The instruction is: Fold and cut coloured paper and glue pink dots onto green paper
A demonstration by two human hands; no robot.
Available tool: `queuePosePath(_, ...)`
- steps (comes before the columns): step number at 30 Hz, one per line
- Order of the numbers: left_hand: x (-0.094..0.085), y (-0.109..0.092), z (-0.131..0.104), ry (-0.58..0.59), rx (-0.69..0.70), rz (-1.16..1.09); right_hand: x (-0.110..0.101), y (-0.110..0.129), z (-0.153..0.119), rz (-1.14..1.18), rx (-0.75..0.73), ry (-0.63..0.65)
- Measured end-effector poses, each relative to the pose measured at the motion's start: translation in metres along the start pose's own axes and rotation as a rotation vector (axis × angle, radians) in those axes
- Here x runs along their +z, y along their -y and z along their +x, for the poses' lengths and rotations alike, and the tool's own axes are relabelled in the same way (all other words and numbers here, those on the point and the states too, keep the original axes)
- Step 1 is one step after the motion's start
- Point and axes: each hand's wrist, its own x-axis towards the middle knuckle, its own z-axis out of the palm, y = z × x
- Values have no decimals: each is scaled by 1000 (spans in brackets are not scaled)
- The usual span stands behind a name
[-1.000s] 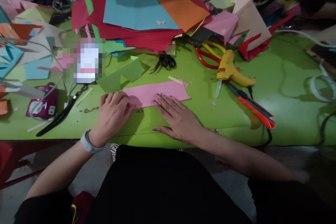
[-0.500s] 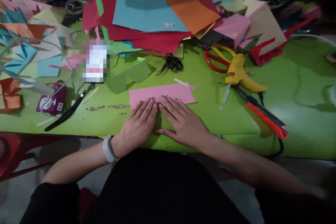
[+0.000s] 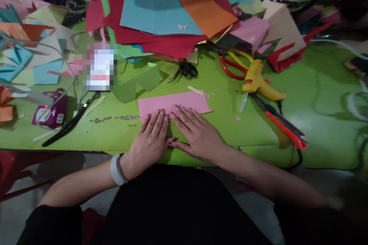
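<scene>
A strip of pink paper [image 3: 184,103] lies on the green tabletop [image 3: 224,134], its near edge partly hidden under my fingers. My left hand [image 3: 149,138] rests flat on its left part, fingers stretched out. Beside it, my right hand [image 3: 195,130] presses flat on the near edge, its fingers also extended and its thumb close to the left one. A thin cream paper strip [image 3: 196,90] and tiny pink scraps [image 3: 207,95] lie by the paper's far right corner. Small dark bits [image 3: 126,118] are scattered in a row to the left.
Small black scissors [image 3: 187,69] lie beyond the paper. To the right are a yellow glue gun [image 3: 260,80], red-handled pliers [image 3: 234,69] and an orange-red cutter [image 3: 284,126]. A phone [image 3: 100,69] and purple box [image 3: 51,109] sit left. Stacked coloured paper [image 3: 161,11] fills the back.
The view has shifted slightly, moving most things a little left. My left thumb now shows beside the right thumb. Both hands stay flat on the pink paper.
</scene>
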Motion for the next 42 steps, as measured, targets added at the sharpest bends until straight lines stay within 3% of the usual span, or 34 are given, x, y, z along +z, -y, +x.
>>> queuePosePath(5,4,3,0,-79,6,-17,-5,2,5,1,22,28)
queuePosePath(11,2,4,2,-81,19,-34,-12,-5,5,-10,37,54)
queuePosePath(22,2,6,2,-108,51,-28,-20,-42,-38,-96,178,39)
queuePosePath(27,3,13,0,-115,68,-48,-24,-47,-55,-159,268,-63)
queuePosePath(31,0,26,1,-81,120,-54,-32,-31,-42,-141,114,-188)
queuePosePath(35,-8,48,2,6,226,-54,-27,-18,-16,-63,-92,-28)
queuePosePath(38,-13,60,-2,44,274,-67,-17,-18,-4,-11,-131,100)
queuePosePath(42,-14,45,-4,-2,144,-49,-11,-20,-3,5,-137,117)
